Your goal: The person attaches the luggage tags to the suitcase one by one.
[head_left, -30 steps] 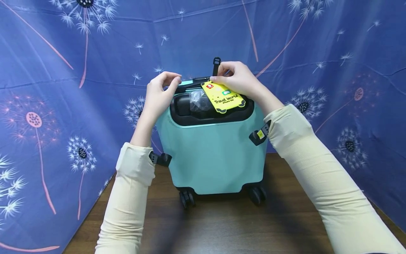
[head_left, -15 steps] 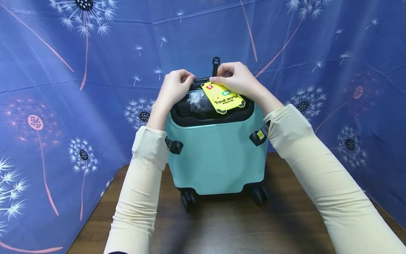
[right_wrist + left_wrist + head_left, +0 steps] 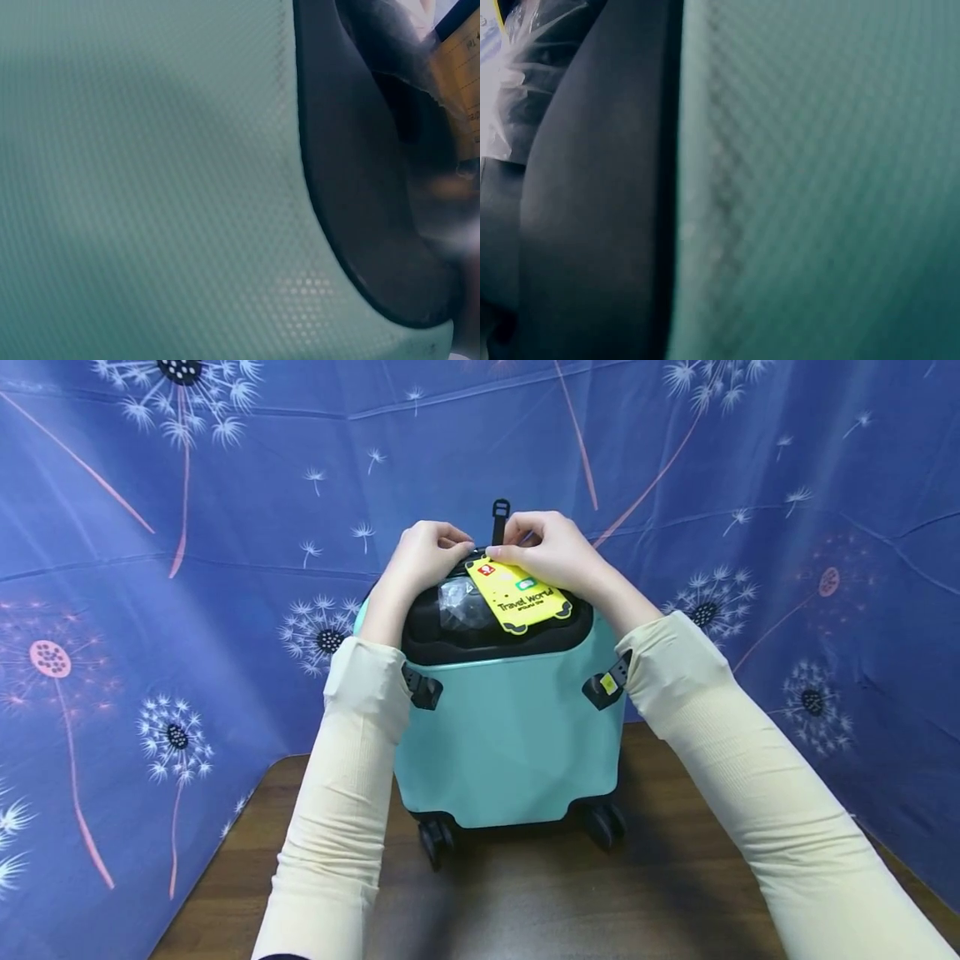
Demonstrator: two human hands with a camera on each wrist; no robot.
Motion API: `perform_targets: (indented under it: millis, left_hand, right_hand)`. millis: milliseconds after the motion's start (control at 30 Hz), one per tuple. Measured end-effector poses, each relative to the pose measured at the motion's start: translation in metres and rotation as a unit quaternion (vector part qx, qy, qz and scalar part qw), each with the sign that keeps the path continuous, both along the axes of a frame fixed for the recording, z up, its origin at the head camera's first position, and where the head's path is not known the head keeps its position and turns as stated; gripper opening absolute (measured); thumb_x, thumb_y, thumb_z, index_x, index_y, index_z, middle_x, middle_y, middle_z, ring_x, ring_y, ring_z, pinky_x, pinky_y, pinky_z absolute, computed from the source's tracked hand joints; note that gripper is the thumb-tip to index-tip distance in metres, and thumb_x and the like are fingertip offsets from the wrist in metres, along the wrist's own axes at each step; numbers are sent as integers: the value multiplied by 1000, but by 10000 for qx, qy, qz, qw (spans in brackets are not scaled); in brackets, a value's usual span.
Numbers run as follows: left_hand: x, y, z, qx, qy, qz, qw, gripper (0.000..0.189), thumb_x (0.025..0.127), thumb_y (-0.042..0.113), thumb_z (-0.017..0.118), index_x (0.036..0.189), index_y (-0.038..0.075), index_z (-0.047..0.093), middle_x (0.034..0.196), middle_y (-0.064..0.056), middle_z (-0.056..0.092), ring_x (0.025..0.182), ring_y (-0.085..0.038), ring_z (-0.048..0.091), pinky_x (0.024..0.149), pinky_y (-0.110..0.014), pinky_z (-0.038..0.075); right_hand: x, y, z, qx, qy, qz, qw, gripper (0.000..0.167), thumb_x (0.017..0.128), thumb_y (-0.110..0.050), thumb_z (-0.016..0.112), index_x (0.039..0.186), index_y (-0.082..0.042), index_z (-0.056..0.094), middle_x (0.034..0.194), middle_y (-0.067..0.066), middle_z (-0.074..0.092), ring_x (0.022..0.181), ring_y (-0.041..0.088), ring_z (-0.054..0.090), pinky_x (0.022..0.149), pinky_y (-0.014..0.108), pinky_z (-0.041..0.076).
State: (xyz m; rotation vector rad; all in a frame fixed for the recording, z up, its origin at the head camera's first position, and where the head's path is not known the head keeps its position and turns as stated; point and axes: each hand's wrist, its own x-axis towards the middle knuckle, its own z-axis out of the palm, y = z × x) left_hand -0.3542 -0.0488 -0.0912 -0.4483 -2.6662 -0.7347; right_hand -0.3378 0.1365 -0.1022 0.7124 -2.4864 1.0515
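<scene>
A mint-green suitcase (image 3: pixel 510 735) stands upright on its black wheels in the head view, with a black recess (image 3: pixel 495 643) at its top. My right hand (image 3: pixel 555 552) pinches a yellow luggage tag (image 3: pixel 519 595) near its upper corner. The tag's black strap (image 3: pixel 500 522) sticks up beside those fingers, buckle end uppermost. Close by, my left hand (image 3: pixel 423 560) has its thumb and fingers bent together at the suitcase's top handle, by the tag's corner. What lies between the left fingertips is too small to tell. Neither wrist view clearly shows the fingers.
Clear crinkled plastic wrap (image 3: pixel 461 602) lies in the recess behind the tag. Under the suitcase is a brown wooden table (image 3: pixel 540 902). A blue dandelion-print cloth (image 3: pixel 247 485) hangs behind and along the sides.
My left hand has moved right along the top of the suitcase, up to the tag's corner. My right hand keeps hold of the tag. The head view has shifted slightly.
</scene>
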Motion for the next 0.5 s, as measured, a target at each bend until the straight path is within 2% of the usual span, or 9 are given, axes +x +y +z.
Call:
perform_targets:
  millis: [100,200,267,400,500]
  left_hand:
    - [2,0,0,-181,-142,153,9996,34,98,35,47,123,19,64,120,-2,63,113,-17,55,97,-36,40]
    - [3,1,-1,-328,-85,268,9991,35,98,38,45,121,21,64,117,0,63,110,-17,54,93,-39,40]
    - [5,1,-2,-358,-47,427,9984,37,98,40,44,123,21,63,119,1,63,112,-17,54,95,-38,40]
    - [10,3,-3,-573,-17,849,9947,41,99,41,39,127,19,59,127,-3,59,121,-27,47,102,-42,35]
    - [11,4,-3,-705,-23,1007,9924,40,99,38,35,121,19,62,123,-6,59,119,-33,44,100,-46,34]
  right_hand:
    - [1,0,0,24,12,-6,10000,25,90,-37,60,87,-12,57,93,3,56,85,17,53,74,27,40]
    - [2,0,0,26,24,-19,10000,25,90,-36,61,86,-12,57,94,3,56,86,17,53,75,27,40]
    - [2,0,0,23,29,-10,10000,24,90,-36,61,86,-12,57,94,2,56,86,16,53,76,27,40]
    - [1,0,0,17,26,20,10000,24,90,-35,61,85,-12,57,94,2,56,87,17,53,76,27,40]
    - [0,0,0,5,13,25,10000,24,89,-35,62,85,-12,57,93,3,56,86,17,53,76,27,40]
